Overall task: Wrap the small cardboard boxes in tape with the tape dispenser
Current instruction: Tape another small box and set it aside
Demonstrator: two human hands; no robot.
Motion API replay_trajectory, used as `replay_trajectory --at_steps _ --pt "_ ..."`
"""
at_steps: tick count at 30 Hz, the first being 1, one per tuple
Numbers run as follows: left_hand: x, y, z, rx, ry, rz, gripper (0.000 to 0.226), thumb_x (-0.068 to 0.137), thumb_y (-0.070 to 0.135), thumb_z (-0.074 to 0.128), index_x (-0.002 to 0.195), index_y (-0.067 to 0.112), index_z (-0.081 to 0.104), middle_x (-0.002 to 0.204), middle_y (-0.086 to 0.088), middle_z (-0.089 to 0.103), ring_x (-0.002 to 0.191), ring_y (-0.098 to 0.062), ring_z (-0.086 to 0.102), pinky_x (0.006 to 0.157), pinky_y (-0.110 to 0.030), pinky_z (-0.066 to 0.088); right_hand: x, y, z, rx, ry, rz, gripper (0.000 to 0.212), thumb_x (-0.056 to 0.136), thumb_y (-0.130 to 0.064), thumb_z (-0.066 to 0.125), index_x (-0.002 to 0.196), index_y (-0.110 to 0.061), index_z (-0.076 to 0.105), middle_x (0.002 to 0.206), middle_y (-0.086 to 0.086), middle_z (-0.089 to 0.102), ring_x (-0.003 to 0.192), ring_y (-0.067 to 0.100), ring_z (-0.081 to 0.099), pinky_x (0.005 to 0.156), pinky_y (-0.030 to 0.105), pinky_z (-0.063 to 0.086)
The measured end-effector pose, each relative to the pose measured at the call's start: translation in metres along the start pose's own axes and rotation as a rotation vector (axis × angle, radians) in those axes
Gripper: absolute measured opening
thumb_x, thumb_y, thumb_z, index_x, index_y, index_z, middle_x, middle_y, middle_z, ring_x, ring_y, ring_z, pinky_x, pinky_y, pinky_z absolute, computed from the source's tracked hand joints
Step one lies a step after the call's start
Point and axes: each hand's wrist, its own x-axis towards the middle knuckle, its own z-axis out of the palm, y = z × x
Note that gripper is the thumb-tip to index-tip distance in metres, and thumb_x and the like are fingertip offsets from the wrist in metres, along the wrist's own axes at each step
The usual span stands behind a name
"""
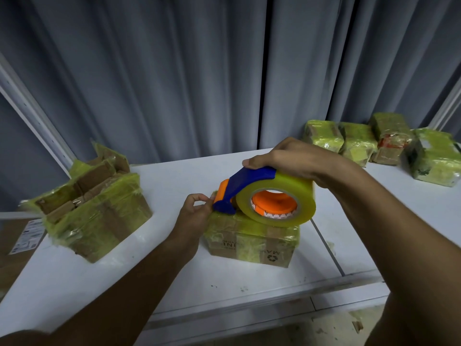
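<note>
A small cardboard box (252, 242), partly covered in yellowish clear tape, sits in the middle of the white table (174, 176). My right hand (294, 159) grips the blue and orange tape dispenser (249, 186) from above, its big yellow tape roll (282, 203) resting on the box top. My left hand (197, 211) pinches at the dispenser's blade end, at the box's top left corner, where the tape end seems to be.
A bigger open cardboard box (92, 208) wrapped in tape stands at the left and holds small boxes. Several taped small boxes (359, 143) lie at the back right. Grey curtains hang behind. A brown carton (17, 243) sits below the left table edge.
</note>
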Motion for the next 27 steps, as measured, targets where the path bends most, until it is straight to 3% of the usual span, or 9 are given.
replay_trajectory --at_steps 3,5,13,21,24,27 --pt "0.004 0.000 0.000 0.113 0.054 0.065 0.016 0.097 0.026 0.059 0.110 0.019 0.052 0.094 -0.003 0.063 0.081 -0.015 0.062 0.062 -0.025 0.053 -0.004 0.003 -0.004 0.009 0.001 0.002 0.045 0.079 -0.066 0.072 0.090 -0.023 0.072 0.086 -0.001 0.076 0.077 0.021 0.074 0.071 0.034 0.062" --pt "0.005 -0.001 0.000 0.182 0.085 0.094 0.014 0.099 0.022 0.057 0.111 0.017 0.053 0.091 0.001 0.059 0.079 -0.011 0.058 0.058 -0.020 0.048 -0.007 0.003 -0.005 0.011 -0.010 -0.007 0.045 0.078 -0.065 0.074 0.089 -0.022 0.075 0.084 -0.001 0.077 0.075 0.020 0.075 0.072 0.034 0.063" --pt "0.006 -0.003 0.001 0.247 0.141 0.182 0.024 0.095 0.034 0.061 0.106 0.014 0.053 0.099 0.000 0.057 0.083 -0.010 0.056 0.058 -0.021 0.045 -0.020 0.015 -0.030 -0.024 0.029 0.020 0.047 0.074 -0.066 0.076 0.088 -0.021 0.078 0.073 -0.004 0.077 0.070 0.021 0.076 0.074 0.038 0.064" --pt "0.001 -0.005 0.009 0.316 0.126 0.277 0.021 0.099 0.037 0.051 0.109 0.018 0.054 0.105 0.001 0.056 0.087 -0.010 0.056 0.061 -0.020 0.047 -0.024 0.025 -0.031 0.000 0.028 0.024 0.042 0.077 -0.062 0.076 0.082 -0.020 0.077 0.070 -0.004 0.076 0.070 0.021 0.076 0.072 0.035 0.063" --pt "-0.003 -0.002 0.012 0.301 0.110 0.248 0.030 0.092 0.047 0.059 0.108 0.022 0.053 0.096 0.008 0.056 0.082 -0.005 0.057 0.055 -0.015 0.047 -0.025 0.023 -0.028 -0.023 0.040 0.008 0.041 0.077 -0.062 0.076 0.080 -0.021 0.077 0.070 -0.004 0.076 0.070 0.020 0.075 0.071 0.034 0.063" --pt "-0.004 0.000 0.012 0.296 0.069 0.209 0.036 0.087 0.042 0.068 0.110 0.021 0.050 0.094 0.010 0.055 0.078 -0.005 0.058 0.050 -0.010 0.048 -0.024 0.020 -0.025 -0.067 0.048 -0.004 0.042 0.078 -0.064 0.073 0.082 -0.022 0.076 0.079 -0.002 0.076 0.074 0.022 0.074 0.076 0.037 0.063"
